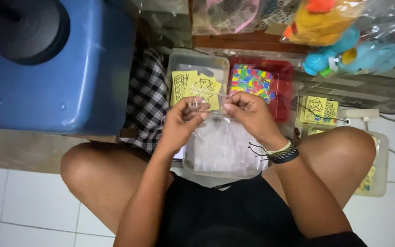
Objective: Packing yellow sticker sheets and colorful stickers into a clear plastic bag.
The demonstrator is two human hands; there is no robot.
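Pinching clear bag edge, both hands.

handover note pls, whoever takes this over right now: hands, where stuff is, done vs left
Left hand: pinching one edge of a small clear bag.
Right hand: pinching the opposite edge.
Yellow cards in the clear tub just beyond the hands; coloured pieces in the red tray; stack of clear bags in the tub on the lap.
Done: bag picked up.
Left: bag looks empty; nothing visibly in it yet.
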